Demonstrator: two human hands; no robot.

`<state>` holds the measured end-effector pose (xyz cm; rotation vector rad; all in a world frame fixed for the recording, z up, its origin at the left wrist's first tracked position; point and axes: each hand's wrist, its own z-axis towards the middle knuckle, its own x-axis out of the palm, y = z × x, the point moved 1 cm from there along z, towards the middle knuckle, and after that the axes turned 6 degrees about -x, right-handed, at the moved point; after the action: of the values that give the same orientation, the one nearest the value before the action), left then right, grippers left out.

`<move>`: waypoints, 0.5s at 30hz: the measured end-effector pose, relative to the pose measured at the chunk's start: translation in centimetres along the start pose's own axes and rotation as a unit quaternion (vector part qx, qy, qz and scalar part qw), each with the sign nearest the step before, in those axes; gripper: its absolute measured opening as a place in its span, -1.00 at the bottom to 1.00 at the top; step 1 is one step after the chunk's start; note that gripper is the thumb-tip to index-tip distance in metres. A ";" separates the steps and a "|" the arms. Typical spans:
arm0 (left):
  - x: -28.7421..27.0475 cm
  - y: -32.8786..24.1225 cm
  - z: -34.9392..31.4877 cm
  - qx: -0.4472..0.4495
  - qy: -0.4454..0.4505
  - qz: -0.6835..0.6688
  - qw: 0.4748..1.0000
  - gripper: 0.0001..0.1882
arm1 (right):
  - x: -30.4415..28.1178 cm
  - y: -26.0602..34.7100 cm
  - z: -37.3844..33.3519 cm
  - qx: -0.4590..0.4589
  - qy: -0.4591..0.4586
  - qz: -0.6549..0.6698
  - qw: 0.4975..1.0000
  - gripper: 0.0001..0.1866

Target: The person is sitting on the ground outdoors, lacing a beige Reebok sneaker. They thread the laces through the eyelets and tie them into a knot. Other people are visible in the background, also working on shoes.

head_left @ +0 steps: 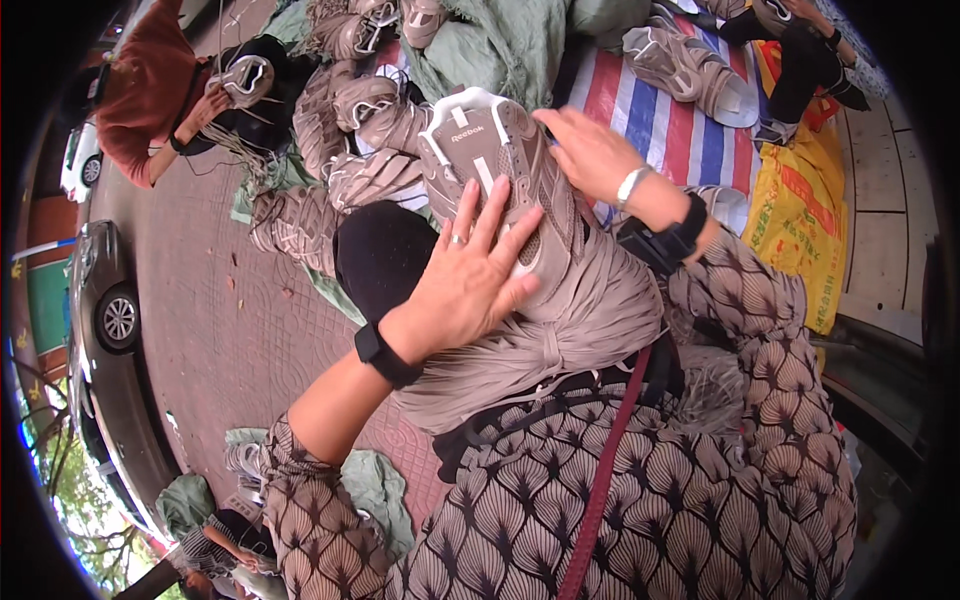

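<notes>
A beige-brown sneaker upper (pixel 465 150) with white trim and mesh panels lies across my lap, its tongue end pointing away from me. My left hand (pixel 460 270) rests flat on it, fingers spread over the tongue and lacing area. At its right edge, my right hand (pixel 595 165) grips the side with bent fingers; the fingertips are partly hidden. Below the upper, a thick hank of flat beige laces (pixel 540 350), tied round its middle, is draped over my lap. My black-clad knee (pixel 385 255) shows left of the upper.
Several similar shoe uppers (pixel 370 110) lie piled ahead, beside a green sack (pixel 490 50) and a striped sheet (pixel 620 95). At far left a person in a rust top (pixel 150 90) handles another upper. A yellow sack (pixel 800 230) lies right; a parked car (pixel 110 310) stands left.
</notes>
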<state>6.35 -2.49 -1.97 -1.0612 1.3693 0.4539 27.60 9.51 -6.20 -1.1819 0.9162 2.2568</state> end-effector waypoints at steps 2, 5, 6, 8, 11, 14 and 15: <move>-0.3 -0.6 -0.7 0.006 -0.011 -0.062 0.998 -0.18 | -3.5 1.3 -0.2 -0.109 -0.032 0.039 0.993 -0.82; -1.2 0.1 -1.6 -0.005 -0.012 -0.086 0.996 -0.19 | -7.7 3.5 -2.3 -0.094 0.153 0.264 0.948 -0.88; -2.2 0.4 -1.8 -0.008 -0.002 -0.117 0.993 -0.25 | -8.0 4.1 -3.4 -0.048 0.262 0.348 0.899 -0.90; -3.4 1.8 -1.8 0.009 -0.030 -0.239 0.970 -0.33 | -7.3 5.1 -5.3 -0.067 0.247 0.292 0.922 -0.88; -4.9 1.6 -2.7 -0.090 -0.081 -0.338 0.933 -0.47 | -6.1 5.7 -6.1 -0.124 0.214 0.211 0.946 -0.86; -5.3 0.7 -2.9 -0.095 -0.095 -0.365 0.921 -0.56 | -7.6 6.5 -5.6 -0.148 0.182 0.207 0.950 -0.89; -5.4 0.1 -2.7 -0.088 -0.098 -0.383 0.914 -0.58 | -8.9 7.2 -5.0 -0.172 0.142 0.189 0.956 -0.89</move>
<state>3.59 -3.03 3.34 -1.5512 0.6540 0.0892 30.66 0.32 1.71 -1.6346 0.9439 2.6799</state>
